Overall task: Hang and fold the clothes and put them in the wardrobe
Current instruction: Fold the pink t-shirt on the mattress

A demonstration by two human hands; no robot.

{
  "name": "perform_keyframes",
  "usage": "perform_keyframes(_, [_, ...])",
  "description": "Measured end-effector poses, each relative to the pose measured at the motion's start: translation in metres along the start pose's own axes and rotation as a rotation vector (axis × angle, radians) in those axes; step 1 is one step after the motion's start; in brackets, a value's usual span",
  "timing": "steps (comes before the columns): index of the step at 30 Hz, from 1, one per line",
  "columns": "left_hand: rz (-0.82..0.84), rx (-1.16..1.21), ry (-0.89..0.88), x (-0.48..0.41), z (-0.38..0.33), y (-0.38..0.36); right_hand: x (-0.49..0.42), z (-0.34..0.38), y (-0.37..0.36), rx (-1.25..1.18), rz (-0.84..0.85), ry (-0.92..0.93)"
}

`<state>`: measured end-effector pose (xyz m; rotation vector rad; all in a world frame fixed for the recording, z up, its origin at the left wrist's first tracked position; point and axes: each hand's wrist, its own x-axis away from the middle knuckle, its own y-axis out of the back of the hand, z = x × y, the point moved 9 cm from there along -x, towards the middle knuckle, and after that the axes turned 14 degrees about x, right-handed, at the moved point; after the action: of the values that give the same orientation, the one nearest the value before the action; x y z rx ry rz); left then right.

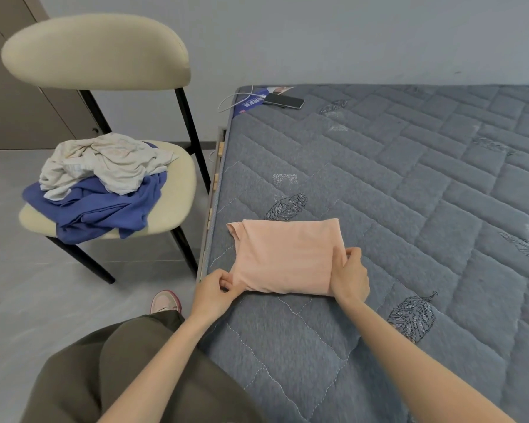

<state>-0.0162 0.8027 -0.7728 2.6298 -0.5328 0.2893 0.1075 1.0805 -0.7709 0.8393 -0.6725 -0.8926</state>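
The folded pink garment [284,256] is lying on the bed [409,193] near its left edge, its long axis running left to right. The left hand [214,293] is pinching the near left corner, its grip closed on the cloth; the right hand [350,274] is gripping the near right edge, fingers curled over the fold. Both are sitting on the near side, so lifting or folding likely goes away from the person. A white garment [104,163] and blue garment [104,206] are waiting on the chair [177,190] to the left.
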Motion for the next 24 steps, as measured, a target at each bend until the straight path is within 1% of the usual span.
perform_keyframes(4, [-0.008,-0.123,-0.045,-0.005,0.000,0.005,-0.004,0.011,0.005,-0.066,-0.015,0.059])
perform_keyframes(6, [-0.008,-0.149,-0.037,-0.006,0.002,0.006,-0.006,0.010,0.006,-0.077,-0.017,0.053])
perform_keyframes(8, [0.008,-0.162,-0.021,-0.004,0.005,0.003,-0.005,0.006,0.004,-0.033,-0.011,0.036])
perform_keyframes(11, [0.076,-0.193,-0.008,-0.007,0.007,-0.002,-0.003,0.006,0.001,0.078,-0.005,0.025])
perform_keyframes(13, [0.120,-0.173,0.007,-0.014,0.003,-0.002,-0.006,0.009,0.003,0.098,-0.004,0.037])
perform_keyframes(15, [0.128,-0.097,0.029,-0.023,-0.004,-0.003,-0.011,0.015,0.006,0.073,0.016,0.055])
perform_keyframes(18, [0.078,-0.007,0.066,-0.034,-0.019,-0.010,-0.017,0.029,0.003,0.069,0.082,0.075])
perform_keyframes(20, [0.000,0.067,0.087,-0.044,-0.027,-0.012,-0.021,0.035,0.000,0.068,0.112,0.061])
perform_keyframes(24, [-0.132,0.096,0.081,-0.062,-0.035,-0.015,-0.028,0.037,-0.004,0.064,0.113,0.044])
